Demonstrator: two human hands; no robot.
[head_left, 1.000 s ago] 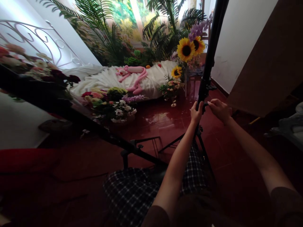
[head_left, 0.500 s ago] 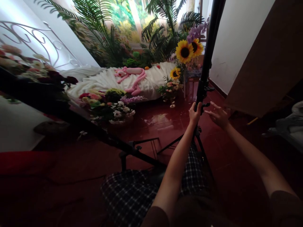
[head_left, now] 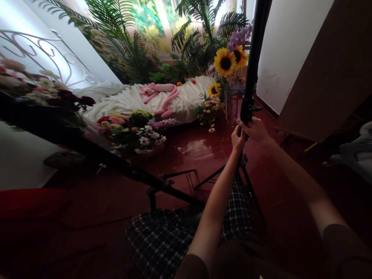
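Observation:
A black stand (head_left: 252,69) rises at right of centre, with its legs spread on the dark red floor. My left hand (head_left: 238,140) is closed round its pole, below a clamp collar. Just above it my right hand (head_left: 253,128) is wrapped round the same pole, directly under the collar (head_left: 247,108). The two hands nearly touch. The fingers of my right hand are partly hidden behind the pole and in shadow.
A second black pole (head_left: 110,155) slants across the left side. Behind lie a pink plush toy (head_left: 165,88) on white cloth (head_left: 188,104), flower arrangements (head_left: 143,131), sunflowers (head_left: 225,62) and palm leaves. A brown panel (head_left: 316,77) stands at right.
My right hand has moved left and up from beside the stand, and its spread fingers have closed on the pole. My left hand keeps its hold. The view has shifted slightly.

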